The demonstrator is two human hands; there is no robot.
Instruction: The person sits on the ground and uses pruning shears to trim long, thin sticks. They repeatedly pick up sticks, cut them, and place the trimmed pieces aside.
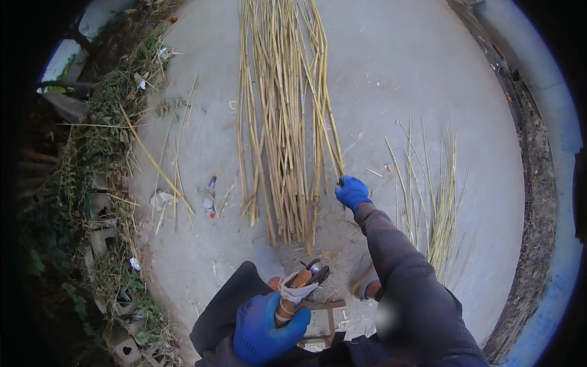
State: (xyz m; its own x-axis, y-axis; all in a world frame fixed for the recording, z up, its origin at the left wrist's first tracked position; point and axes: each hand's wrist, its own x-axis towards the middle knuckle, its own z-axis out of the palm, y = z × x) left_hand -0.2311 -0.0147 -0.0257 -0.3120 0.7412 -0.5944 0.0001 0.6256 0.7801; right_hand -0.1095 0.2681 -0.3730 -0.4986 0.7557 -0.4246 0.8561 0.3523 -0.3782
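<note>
My left hand [264, 330], in a blue glove, is closed round the wooden handle of a tool [286, 311] held low in front of me. Pale cloth wraps its upper part, and dark pieces and a shiny metal part show at the top; I cannot make out its exact kind. Further out, my right hand [353, 193], also gloved in blue, grips the near end of a long thin cane [335, 147]. This cane runs away from me along the right edge of a large heap of yellowish canes [284, 122] lying lengthwise on the concrete.
A smaller bunch of thin canes [443, 208] lies to the right. On the left are a plastic bottle [209, 197], a few loose canes [160, 166] and weeds [113, 144] with rubble. A small wooden frame [331, 318] stands by my feet. A low wall [565, 153] curves along the right.
</note>
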